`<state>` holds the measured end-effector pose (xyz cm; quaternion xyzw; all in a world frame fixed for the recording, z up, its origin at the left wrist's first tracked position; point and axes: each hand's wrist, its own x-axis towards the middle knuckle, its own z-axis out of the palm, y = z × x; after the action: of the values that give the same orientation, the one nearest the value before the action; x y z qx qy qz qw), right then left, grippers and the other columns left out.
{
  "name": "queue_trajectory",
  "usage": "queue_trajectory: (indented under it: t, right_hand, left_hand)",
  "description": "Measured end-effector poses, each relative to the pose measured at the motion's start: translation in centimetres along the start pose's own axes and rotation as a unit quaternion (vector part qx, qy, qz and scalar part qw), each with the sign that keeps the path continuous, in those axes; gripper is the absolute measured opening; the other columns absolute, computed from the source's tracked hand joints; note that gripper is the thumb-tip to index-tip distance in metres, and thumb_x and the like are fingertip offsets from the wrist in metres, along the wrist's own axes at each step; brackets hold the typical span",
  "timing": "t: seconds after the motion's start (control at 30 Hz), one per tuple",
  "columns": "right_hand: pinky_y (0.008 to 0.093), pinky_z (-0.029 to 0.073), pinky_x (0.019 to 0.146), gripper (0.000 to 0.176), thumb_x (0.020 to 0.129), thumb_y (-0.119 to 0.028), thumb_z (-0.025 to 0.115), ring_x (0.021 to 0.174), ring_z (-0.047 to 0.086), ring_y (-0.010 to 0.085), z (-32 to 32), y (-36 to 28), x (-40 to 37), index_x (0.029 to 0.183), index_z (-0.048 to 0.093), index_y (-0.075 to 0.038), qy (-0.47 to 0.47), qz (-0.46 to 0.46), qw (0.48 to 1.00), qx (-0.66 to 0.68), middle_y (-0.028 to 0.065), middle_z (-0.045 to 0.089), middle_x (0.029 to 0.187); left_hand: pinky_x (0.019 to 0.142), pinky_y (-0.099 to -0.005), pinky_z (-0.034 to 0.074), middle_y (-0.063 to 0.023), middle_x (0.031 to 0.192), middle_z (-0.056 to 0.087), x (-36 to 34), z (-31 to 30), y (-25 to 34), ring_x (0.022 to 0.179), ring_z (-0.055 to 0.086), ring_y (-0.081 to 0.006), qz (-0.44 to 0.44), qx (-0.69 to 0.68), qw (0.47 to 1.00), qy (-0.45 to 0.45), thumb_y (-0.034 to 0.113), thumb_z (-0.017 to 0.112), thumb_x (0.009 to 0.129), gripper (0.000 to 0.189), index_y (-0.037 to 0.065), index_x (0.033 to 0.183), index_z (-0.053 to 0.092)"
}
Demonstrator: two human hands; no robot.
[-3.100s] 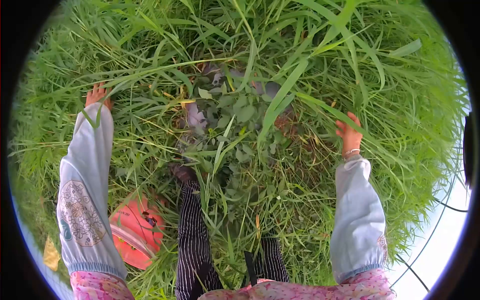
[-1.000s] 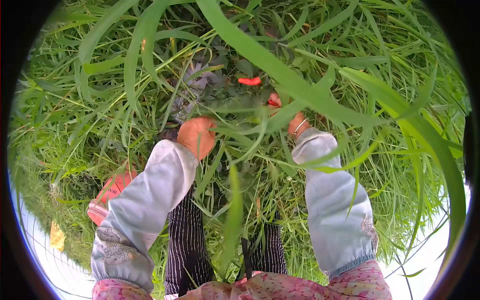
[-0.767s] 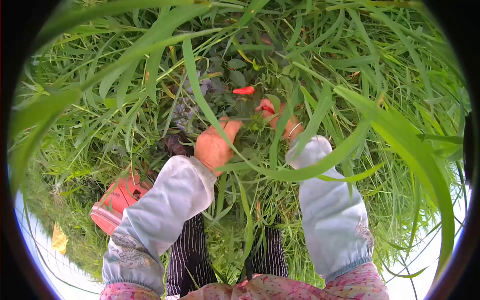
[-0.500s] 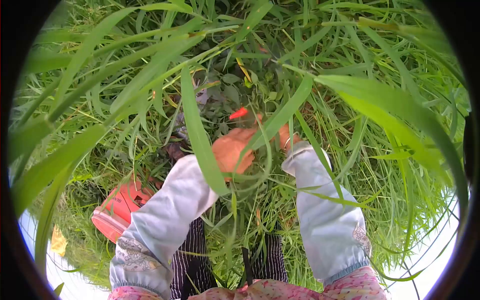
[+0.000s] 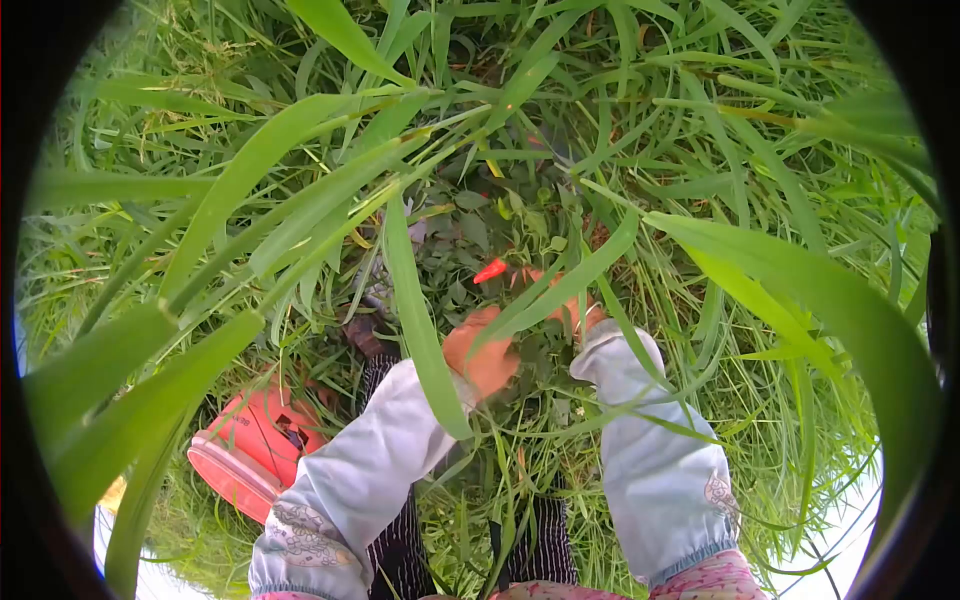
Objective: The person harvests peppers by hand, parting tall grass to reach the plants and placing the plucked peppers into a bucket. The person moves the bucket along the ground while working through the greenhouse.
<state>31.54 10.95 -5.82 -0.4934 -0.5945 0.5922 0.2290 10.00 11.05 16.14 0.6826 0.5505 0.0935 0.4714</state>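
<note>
pale-blue-sleeved arms angle inward, the left hand [image 5: 482, 352] beside the right [image 5: 570, 302].

Down on your left, the container [image 5: 240, 435] lies in the grass [image 5: 160, 330], outside your left leg [image 5: 400, 550]; the pepper [image 5: 490, 270] sits ahead of your left hand [image 5: 480, 350], near the leaves [image 5: 530, 220], and a long blade [image 5: 412, 300] crosses before your left sleeve [image 5: 375, 440].

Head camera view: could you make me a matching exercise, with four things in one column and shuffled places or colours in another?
1. Small bright red pod
2. Coral-red container
3. Long loose cloth sleeves
4. Striped cloth trousers

A. Black and white
B. Pale blue
C. Just beyond the left hand
D. In green grass, lower left

Pairs: 1-C, 2-D, 3-B, 4-A
</note>
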Motion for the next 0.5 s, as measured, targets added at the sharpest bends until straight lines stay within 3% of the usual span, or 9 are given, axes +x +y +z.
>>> queue_trajectory:
  t: [0.1, 0.13, 0.27, 0.33, 0.37, 0.4, 0.5]
  right_hand:
    - [0.0403, 0.042, 0.059, 0.015, 0.078, -0.007, 0.048, 0.065, 0.052, 0.0335, 0.3, -2.4, 0.7, 0.092, 0.053, -0.008, -0.006, 0.022, 0.998, -0.05, 0.0159, 0.055, 0.076]
    - [0.0405, 0.042, 0.059, 0.017, 0.078, -0.008, 0.048, 0.065, 0.053, 0.0336, 1.2, 0.0, 0.5, 0.094, 0.052, -0.008, 0.018, 0.016, 1.0, -0.012, 0.016, 0.056, 0.077]
    - [0.0323, 0.046, 0.065, 0.026, 0.084, -0.019, 0.052, 0.077, 0.056, 0.0199, 1.4, -0.6, -0.8, 0.109, 0.054, -0.013, -0.016, 0.153, 0.985, -0.077, 0.0045, 0.058, 0.092]
    - [0.0303, 0.046, 0.064, 0.028, 0.085, -0.023, 0.053, 0.076, 0.056, 0.0163, -0.1, -7.1, -1.2, 0.11, 0.053, -0.012, -0.04, 0.2, 0.979, 0.022, 0.0024, 0.058, 0.089]
    - [0.0293, 0.047, 0.063, 0.029, 0.085, -0.025, 0.053, 0.076, 0.056, 0.0146, -0.9, -10.5, -1.4, 0.111, 0.053, -0.011, -0.049, 0.225, 0.971, 0.07, 0.0014, 0.058, 0.088]
    - [0.0298, 0.047, 0.062, 0.028, 0.085, -0.025, 0.053, 0.075, 0.056, 0.0146, -0.6, -9.6, -1.7, 0.109, 0.053, -0.01, -0.052, 0.269, 0.96, 0.057, 0.0019, 0.058, 0.086]
    - [0.0329, 0.047, 0.061, 0.023, 0.086, -0.026, 0.051, 0.073, 0.056, 0.0173, 0.6, -8.7, -3.2, 0.102, 0.053, -0.01, -0.006, 0.259, 0.964, 0.053, 0.0033, 0.058, 0.08]
  left_hand:
    - [0.072, -0.0431, 0.045, -0.0137, 0.093, 0.053, -0.1, 1.1, 0.1, 0.088, 0.053, -0.0341, -0.009, -0.01, 1.0, 0.018, 0.015, 0.061, 0.065, 0.04, 0.008, 0.104, 0.054]
    - [0.071, -0.0427, 0.046, -0.0134, 0.093, 0.053, -0.2, 1.3, 0.3, 0.087, 0.054, -0.034, -0.014, -0.024, 0.999, 0.018, 0.016, 0.062, 0.065, 0.041, 0.008, 0.105, 0.055]
    - [0.069, -0.0405, 0.046, -0.0131, 0.089, 0.055, -0.9, 2.5, 0.0, 0.083, 0.055, -0.0323, -0.118, -0.182, 0.976, 0.003, 0.022, 0.065, 0.065, 0.043, 0.008, 0.105, 0.057]
    - [0.07, -0.0397, 0.046, -0.0129, 0.087, 0.056, -1.1, 1.9, 0.1, 0.081, 0.056, -0.0316, -0.148, -0.203, 0.967, -0.036, 0.023, 0.065, 0.065, 0.04, 0.008, 0.102, 0.059]
    - [0.069, -0.0373, 0.046, -0.0121, 0.087, 0.056, -1.3, 2.1, 0.0, 0.079, 0.056, -0.0282, -0.151, -0.194, 0.968, -0.053, 0.022, 0.064, 0.067, 0.036, 0.008, 0.1, 0.06]
    - [0.068, -0.0348, 0.045, -0.0114, 0.086, 0.056, -1.6, 2.3, -0.3, 0.077, 0.055, -0.0247, -0.154, -0.184, 0.968, -0.069, 0.021, 0.063, 0.069, 0.032, 0.009, 0.099, 0.06]
    - [0.07, -0.0343, 0.045, -0.0112, 0.088, 0.056, -3.0, 0.8, -0.1, 0.082, 0.055, -0.0242, -0.049, -0.151, 0.987, -0.04, 0.019, 0.062, 0.07, 0.028, 0.009, 0.096, 0.061]
